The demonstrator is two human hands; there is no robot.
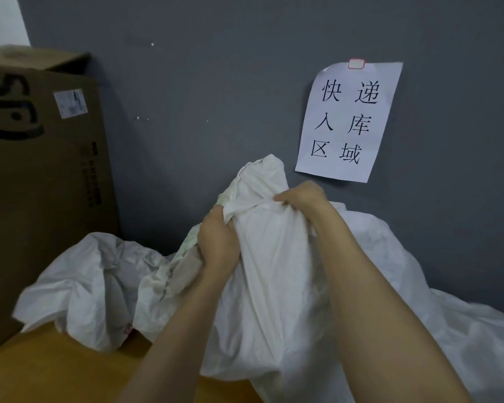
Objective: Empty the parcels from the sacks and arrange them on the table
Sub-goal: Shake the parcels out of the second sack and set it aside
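The fingers (284, 199) of the right hand (301, 196) are curled tight. They bunch up the white cloth of a sack (274, 280) near its top. The left hand (218, 239) grips the same sack, a bit lower, at 8 o'clock from the right hand. Neither hand is open.

The sack stands tall between the two arms. Its long way runs from 6 o'clock up to 12 o'clock. Its floppy top end pokes out at 12 o'clock, just above the fingers, and the right hand is nearer to it. The fat part hangs down at 6 o'clock to the table (56, 370). I think the next move is to open the top or tip the sack, so the top being right by the hands matters most. No parcels show, so any there are must be hidden inside.

The cloth looks thin, soft and full of wrinkles. The table is smooth brown wood. A second sack (79, 286) lies crumpled at 9 o'clock, and a third sack (419, 286) lies at 3 o'clock. A big brown box (41, 170) stands at 10 o'clock.
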